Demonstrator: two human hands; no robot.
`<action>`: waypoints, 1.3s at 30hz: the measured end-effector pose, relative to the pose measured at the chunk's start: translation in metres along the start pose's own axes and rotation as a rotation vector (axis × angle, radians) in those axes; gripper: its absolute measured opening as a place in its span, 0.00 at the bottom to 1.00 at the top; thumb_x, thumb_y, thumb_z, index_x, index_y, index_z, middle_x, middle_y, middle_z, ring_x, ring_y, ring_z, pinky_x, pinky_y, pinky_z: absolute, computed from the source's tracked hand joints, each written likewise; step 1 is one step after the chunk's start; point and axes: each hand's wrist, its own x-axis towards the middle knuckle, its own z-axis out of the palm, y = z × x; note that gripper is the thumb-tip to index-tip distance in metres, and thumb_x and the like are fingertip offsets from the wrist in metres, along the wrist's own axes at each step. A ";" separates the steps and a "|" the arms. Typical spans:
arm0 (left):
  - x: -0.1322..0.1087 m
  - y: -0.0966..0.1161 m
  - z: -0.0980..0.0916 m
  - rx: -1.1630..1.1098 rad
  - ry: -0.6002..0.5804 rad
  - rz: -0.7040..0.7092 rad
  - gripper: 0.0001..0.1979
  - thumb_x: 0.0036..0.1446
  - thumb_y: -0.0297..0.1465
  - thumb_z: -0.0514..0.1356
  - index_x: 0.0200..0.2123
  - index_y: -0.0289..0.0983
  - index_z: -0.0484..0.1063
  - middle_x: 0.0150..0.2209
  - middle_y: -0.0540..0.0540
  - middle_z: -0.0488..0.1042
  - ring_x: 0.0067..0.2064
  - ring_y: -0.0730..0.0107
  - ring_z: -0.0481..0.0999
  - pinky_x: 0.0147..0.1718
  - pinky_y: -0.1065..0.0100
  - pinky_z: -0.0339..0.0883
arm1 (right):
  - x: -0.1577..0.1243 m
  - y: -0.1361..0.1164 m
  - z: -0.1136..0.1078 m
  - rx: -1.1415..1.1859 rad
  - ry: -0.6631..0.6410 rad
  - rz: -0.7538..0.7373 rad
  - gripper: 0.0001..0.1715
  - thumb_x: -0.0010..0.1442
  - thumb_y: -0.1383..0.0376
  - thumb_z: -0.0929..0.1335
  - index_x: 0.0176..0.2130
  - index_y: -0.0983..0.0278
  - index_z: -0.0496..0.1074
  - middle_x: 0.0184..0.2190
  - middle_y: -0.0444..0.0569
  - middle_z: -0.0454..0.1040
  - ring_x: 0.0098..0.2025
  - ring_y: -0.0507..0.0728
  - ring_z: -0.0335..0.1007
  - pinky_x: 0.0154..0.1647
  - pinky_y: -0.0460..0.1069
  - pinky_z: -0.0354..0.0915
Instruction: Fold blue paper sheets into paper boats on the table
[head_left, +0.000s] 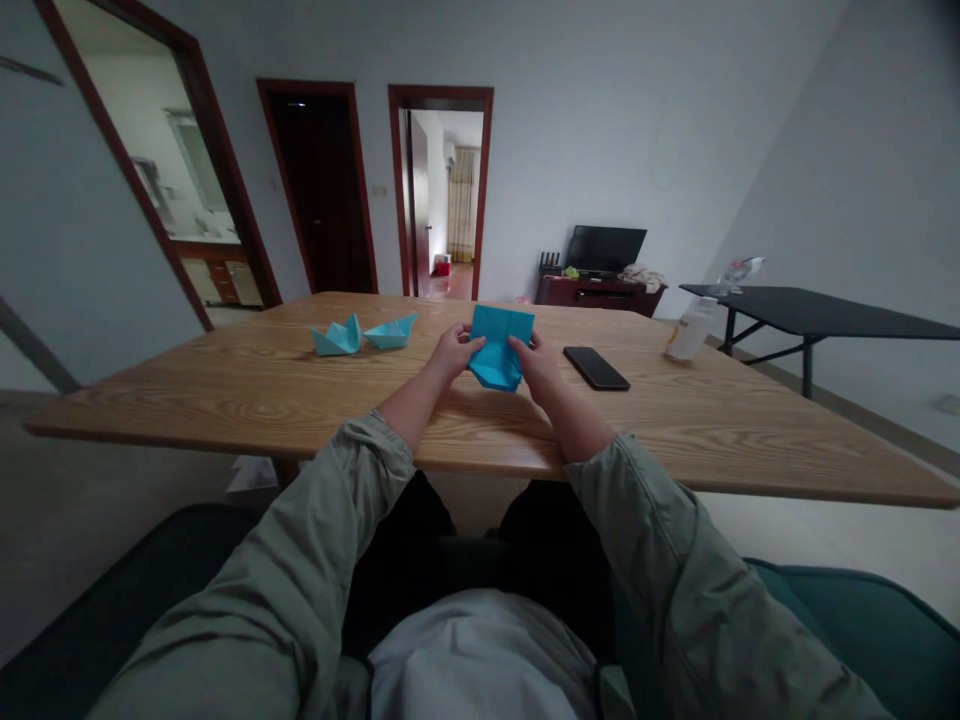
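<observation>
I've got the folded blue paper (501, 345) dead centre, held between both hands. The left hand (455, 352) is closed on its left side with the fingers curled in, and the right hand (536, 365) is closed on its right side in the same way. Neither hand is spread open, and the paper touches both. Its wider end points away from me and its narrower end points toward me. Whether its lower tip touches the wooden table (225, 400) beneath it, I can't tell from here.

Left of the folded blue paper, just past the left hand, a paper boat (337, 337) and a second paper boat (390, 331) sit side by side in a lighter blue, their ends almost meeting. To the right of the paper, just past the right hand, a black smartphone (596, 368) lies flat. Further right, a plastic bottle (690, 328) sits near the table's far corner. Beyond the paper, across the room, there's a dark wooden cabinet (600, 297) with a black monitor (606, 248) on top. To the right of the paper, well past the bottle, stands a black table (825, 320). Olive-green sleeves (637, 500) are pushed up both forearms.
</observation>
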 end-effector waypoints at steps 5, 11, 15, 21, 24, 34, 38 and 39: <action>0.001 0.000 0.000 0.068 0.008 0.069 0.13 0.51 0.31 0.64 0.40 0.35 0.68 0.29 0.50 0.74 0.26 0.75 0.71 0.27 0.71 0.67 | 0.004 0.000 -0.006 -0.046 0.115 -0.002 0.26 0.52 0.55 0.69 0.48 0.64 0.68 0.35 0.48 0.76 0.34 0.54 0.72 0.34 0.48 0.69; 0.003 0.001 0.000 0.081 0.001 0.109 0.11 0.52 0.31 0.62 0.38 0.35 0.66 0.29 0.49 0.73 0.26 0.75 0.71 0.26 0.72 0.65 | 0.003 -0.002 -0.006 -0.045 0.156 -0.043 0.39 0.47 0.52 0.71 0.55 0.61 0.61 0.32 0.44 0.74 0.31 0.54 0.71 0.30 0.47 0.67; -0.003 0.005 0.001 0.057 -0.037 0.063 0.16 0.51 0.34 0.63 0.42 0.36 0.66 0.31 0.49 0.73 0.27 0.73 0.72 0.26 0.71 0.67 | 0.004 -0.001 -0.005 -0.019 0.091 0.020 0.34 0.46 0.55 0.72 0.51 0.62 0.64 0.35 0.47 0.76 0.33 0.55 0.72 0.33 0.49 0.68; -0.016 0.014 -0.001 0.022 -0.239 -0.049 0.31 0.48 0.34 0.62 0.57 0.44 0.59 0.36 0.49 0.73 0.29 0.72 0.75 0.28 0.69 0.69 | 0.014 0.012 -0.017 0.052 0.184 0.071 0.19 0.50 0.58 0.68 0.42 0.63 0.65 0.38 0.49 0.76 0.37 0.55 0.73 0.38 0.50 0.70; -0.017 0.014 -0.003 -0.002 -0.293 -0.016 0.34 0.49 0.32 0.57 0.61 0.46 0.54 0.35 0.50 0.73 0.32 0.71 0.77 0.30 0.70 0.69 | 0.018 0.017 -0.022 0.045 0.218 0.063 0.20 0.52 0.57 0.66 0.43 0.63 0.64 0.40 0.49 0.75 0.38 0.55 0.72 0.39 0.49 0.70; -0.018 -0.004 0.010 0.490 -0.135 0.424 0.41 0.44 0.30 0.66 0.62 0.37 0.56 0.47 0.40 0.73 0.39 0.66 0.75 0.43 0.64 0.68 | 0.015 0.014 -0.018 0.040 0.265 0.078 0.18 0.49 0.60 0.66 0.41 0.64 0.67 0.36 0.46 0.74 0.34 0.52 0.68 0.35 0.46 0.68; -0.023 0.007 0.014 0.649 0.050 0.525 0.29 0.51 0.34 0.62 0.57 0.36 0.64 0.53 0.39 0.70 0.53 0.56 0.69 0.53 0.60 0.62 | 0.009 0.006 -0.013 0.062 0.179 0.143 0.16 0.49 0.64 0.65 0.40 0.62 0.68 0.34 0.44 0.74 0.30 0.51 0.68 0.32 0.47 0.70; -0.024 0.010 0.015 0.692 0.095 0.521 0.27 0.52 0.34 0.62 0.56 0.36 0.65 0.53 0.39 0.70 0.54 0.56 0.69 0.54 0.60 0.61 | 0.007 0.005 -0.012 0.068 0.167 0.164 0.16 0.49 0.65 0.64 0.40 0.61 0.67 0.34 0.44 0.74 0.30 0.51 0.69 0.32 0.48 0.70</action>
